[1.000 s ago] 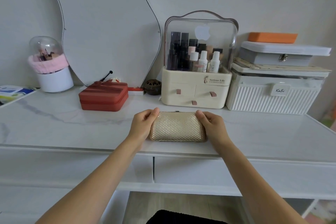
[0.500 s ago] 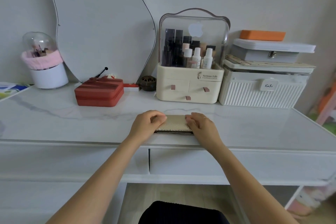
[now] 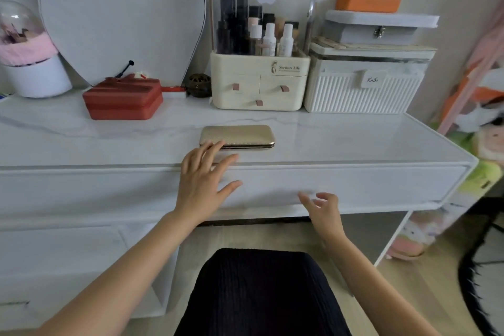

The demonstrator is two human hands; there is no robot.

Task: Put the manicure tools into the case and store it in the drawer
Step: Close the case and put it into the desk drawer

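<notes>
The gold textured manicure case (image 3: 237,136) lies closed and flat on the white marble-look desk top (image 3: 341,139), near its front edge. My left hand (image 3: 203,181) hovers with spread, straight fingers over the desk edge, its fingertips just in front of the case's left end. My right hand (image 3: 321,213) is lower, in front of the white drawer front (image 3: 354,185), fingers loosely curled and holding nothing. The drawer is closed. No loose manicure tools are visible.
At the back stand a red zip box (image 3: 122,98), a cream cosmetics organizer (image 3: 260,84) with bottles, a white ribbed box (image 3: 362,90) stacked with a grey case and an orange block, a mirror (image 3: 117,13) and a white brush holder (image 3: 35,73). A second drawer front (image 3: 81,194) is left.
Both hands let go of the gold case and drew back toward me; the right dropped in front of the drawer. The case lies flat. The camera tilted down and right.
</notes>
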